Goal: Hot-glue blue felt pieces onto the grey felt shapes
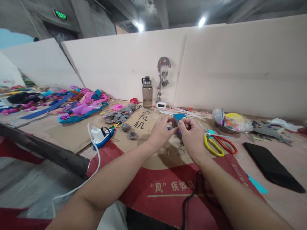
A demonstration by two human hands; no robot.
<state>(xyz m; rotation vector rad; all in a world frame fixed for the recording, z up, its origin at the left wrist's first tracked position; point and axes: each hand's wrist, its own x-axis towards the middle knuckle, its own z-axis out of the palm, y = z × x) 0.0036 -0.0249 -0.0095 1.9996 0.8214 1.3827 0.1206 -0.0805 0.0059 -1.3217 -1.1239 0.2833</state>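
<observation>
In the head view my left hand (pixel 160 130) and my right hand (pixel 192 133) meet over the cardboard, both pinching a small grey and blue felt piece (pixel 178 117). Its blue part shows on top between the fingers; the lower part is mostly hidden by them. To the right of my right hand lie large scissors (pixel 217 145) with one yellow and one red handle. Grey yarn (pixel 132 135) sits in a small coil left of my left hand, near a grey yarn ball (pixel 126 127). A plate of grey felt pieces (pixel 117 116) stands beyond them.
A bottle (pixel 147 94) and a small white digital clock (pixel 161 105) stand at the back by the panel. A black phone (pixel 273 166) lies right, a filled metal bowl (pixel 227 126) behind it. A blue power strip (pixel 103 139) with a white cable sits left. Colourful felt (pixel 83 105) lies beyond.
</observation>
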